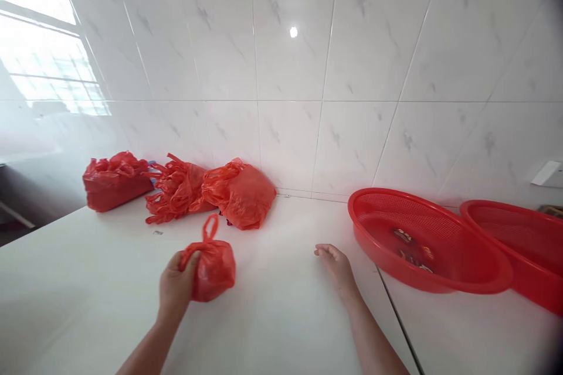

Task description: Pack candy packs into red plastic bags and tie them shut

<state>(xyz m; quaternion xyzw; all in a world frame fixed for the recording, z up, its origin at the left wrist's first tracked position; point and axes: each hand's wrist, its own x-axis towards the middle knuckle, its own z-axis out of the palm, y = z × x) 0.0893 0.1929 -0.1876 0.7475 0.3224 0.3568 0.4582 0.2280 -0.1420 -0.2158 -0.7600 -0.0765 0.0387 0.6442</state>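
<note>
My left hand (175, 284) is closed around a small tied red plastic bag (213, 266) that sits on the white counter (281, 316), its knotted handle sticking up. My right hand (336, 266) rests on the counter to the right, empty, with its fingers loosely curled and apart. Behind the small bag, three fuller red plastic bags lie in a row against the tiled wall: one at the left (115, 180), one in the middle (176, 188) and one at the right (244, 192).
A red plastic strainer basket (440, 234) with a few small items inside is propped at the right, overlapping a second red basket (523, 246). A white wall socket (548, 174) is at the far right. A window (48, 58) lights the left.
</note>
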